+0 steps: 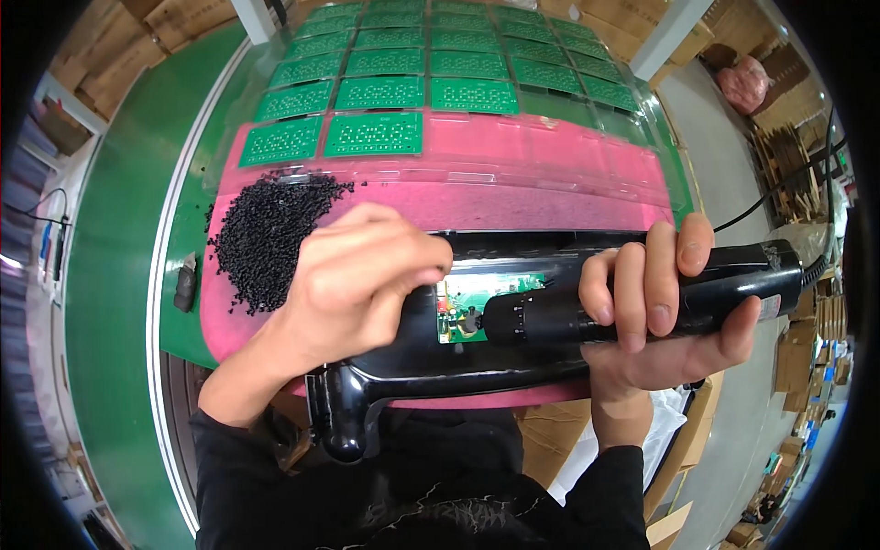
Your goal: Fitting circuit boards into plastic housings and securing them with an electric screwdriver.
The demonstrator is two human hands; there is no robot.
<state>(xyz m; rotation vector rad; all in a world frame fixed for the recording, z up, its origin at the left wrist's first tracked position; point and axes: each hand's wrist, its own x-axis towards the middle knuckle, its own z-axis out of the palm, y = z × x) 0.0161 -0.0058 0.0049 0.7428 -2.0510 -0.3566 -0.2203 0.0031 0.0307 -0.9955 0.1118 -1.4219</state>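
One board (477, 287) partly hidden; screwdriver (550, 317) in right hand (660, 302); left fingers (423, 252), hold unclear

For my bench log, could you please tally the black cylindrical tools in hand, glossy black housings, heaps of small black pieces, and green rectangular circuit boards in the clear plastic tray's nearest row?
Black cylindrical tool: 1
Glossy black housing: 1
Heap of black pieces: 1
Green circuit boards: 2
Total: 5
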